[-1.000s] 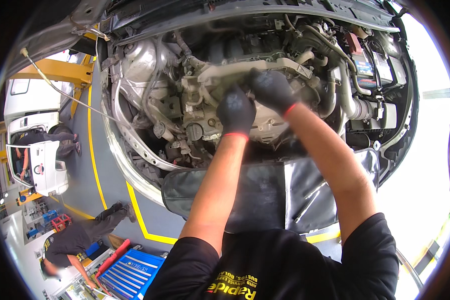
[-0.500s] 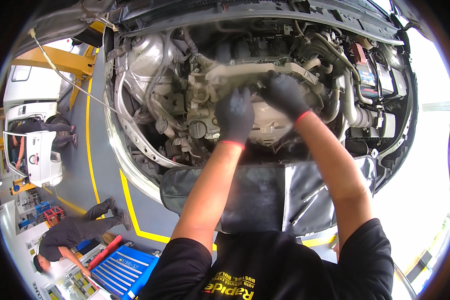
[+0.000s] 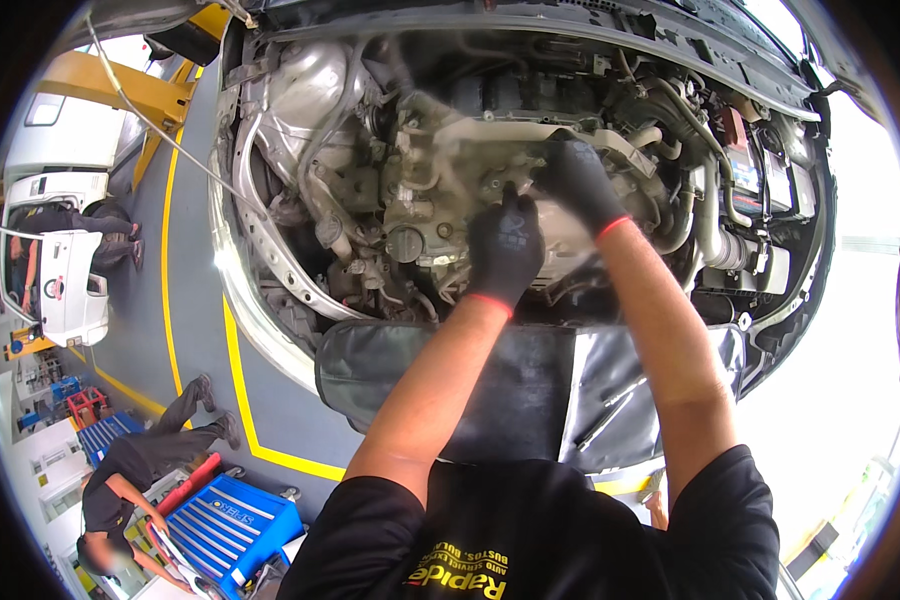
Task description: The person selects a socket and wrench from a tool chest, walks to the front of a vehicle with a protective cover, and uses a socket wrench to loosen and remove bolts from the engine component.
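Note:
Both my hands, in black gloves with red cuffs, work close together over the middle of a dusty car engine (image 3: 460, 180). My left hand (image 3: 507, 245) is closed, its fingers curled and thumb side toward the engine; whatever it pinches is too small to make out. Just to its right and farther in, my right hand (image 3: 578, 185) bends down with its fingers drawn together beside a pale crosswise pipe (image 3: 510, 130). Its fingertips are partly hidden among the engine parts. A round black cap (image 3: 405, 244) sits on the engine left of my left hand.
A black fender cover (image 3: 500, 395) drapes the car's front edge, with a slim metal tool (image 3: 610, 415) on it. The battery (image 3: 742, 175) and a ribbed air hose (image 3: 732, 252) lie right. A blue tool cabinet (image 3: 235, 530) and a bending co-worker (image 3: 140, 475) are at lower left.
My left hand has moved right and toward me, turning somewhat. My right hand has shifted slightly right and stays at the pipe. The view has moved a little.

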{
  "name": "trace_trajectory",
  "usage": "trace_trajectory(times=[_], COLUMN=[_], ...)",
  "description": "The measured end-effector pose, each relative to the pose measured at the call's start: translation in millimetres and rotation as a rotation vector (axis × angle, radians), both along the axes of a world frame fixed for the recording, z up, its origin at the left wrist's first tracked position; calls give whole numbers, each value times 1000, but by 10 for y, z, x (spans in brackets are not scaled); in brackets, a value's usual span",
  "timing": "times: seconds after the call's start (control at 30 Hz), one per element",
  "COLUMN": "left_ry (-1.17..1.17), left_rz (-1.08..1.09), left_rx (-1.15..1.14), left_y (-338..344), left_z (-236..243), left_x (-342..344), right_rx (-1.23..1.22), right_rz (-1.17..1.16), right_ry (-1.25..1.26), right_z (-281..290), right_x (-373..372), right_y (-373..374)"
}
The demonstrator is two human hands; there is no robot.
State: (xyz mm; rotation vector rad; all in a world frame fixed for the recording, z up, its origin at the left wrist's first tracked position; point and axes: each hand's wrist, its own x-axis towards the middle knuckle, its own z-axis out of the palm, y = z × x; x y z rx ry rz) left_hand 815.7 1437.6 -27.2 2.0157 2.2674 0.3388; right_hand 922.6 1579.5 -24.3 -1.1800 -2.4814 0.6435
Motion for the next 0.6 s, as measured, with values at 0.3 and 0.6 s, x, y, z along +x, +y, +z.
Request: trace_trajectory(times=[0.3,0.6], left_ry=[33,37], left_rz=[-16,-23], left_rx=[15,9], left_y=[15,18], left_z=[-55,-50], left_x=[-26,-34], right_rx=[35,-16], right_rz=[76,147], right_ry=[-72,11], right_z=[-35,34], right_x=[1,40], right_y=[89,163])
